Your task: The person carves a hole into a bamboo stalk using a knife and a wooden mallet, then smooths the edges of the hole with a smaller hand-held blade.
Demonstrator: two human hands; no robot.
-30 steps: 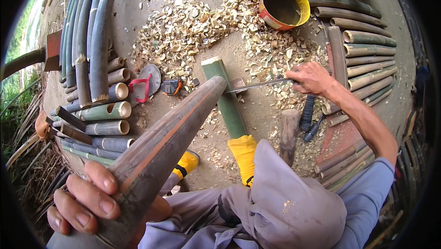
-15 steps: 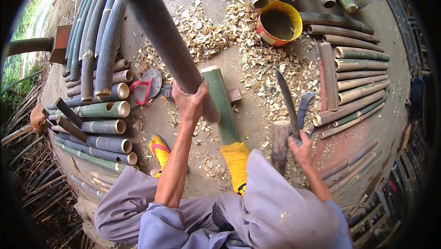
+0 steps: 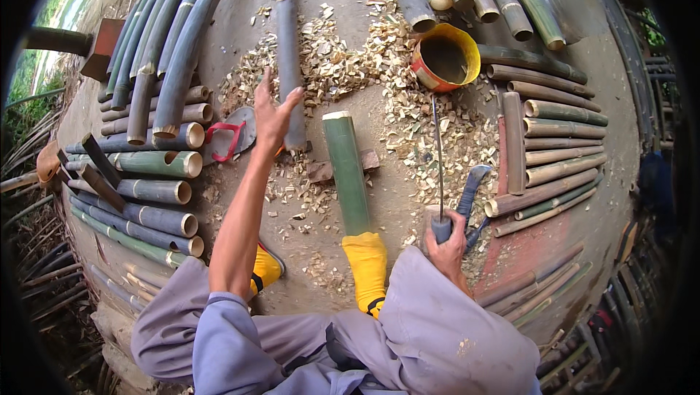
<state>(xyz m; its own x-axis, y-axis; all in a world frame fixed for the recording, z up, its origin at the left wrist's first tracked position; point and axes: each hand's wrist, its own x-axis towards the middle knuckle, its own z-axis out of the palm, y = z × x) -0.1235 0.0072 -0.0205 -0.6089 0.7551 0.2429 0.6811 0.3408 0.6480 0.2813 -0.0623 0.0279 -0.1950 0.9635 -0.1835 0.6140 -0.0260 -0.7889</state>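
My left hand is open, its fingers pointing away from me and the thumb spread. A long grey bamboo pole lies just right of it, and the thumb overlaps the pole in the view; I cannot tell whether they touch. At the right, my right hand grips the dark handle of a machete, whose narrow blade points away from me, seen nearly edge-on. Between my hands a short green bamboo piece rests across a wooden block, its near end against my yellow-covered foot.
Pale chips litter the ground ahead. A yellow and red bucket stands beyond the machete, with a blue curved-handled tool nearer. Cut bamboo lengths line the left; more bamboo pieces lie right. A sandal sits beside my left forearm.
My left hand has let go of the grey bamboo pole, which now lies farther ahead. My right hand has shifted left and nearer, turning the machete blade more upright in view.
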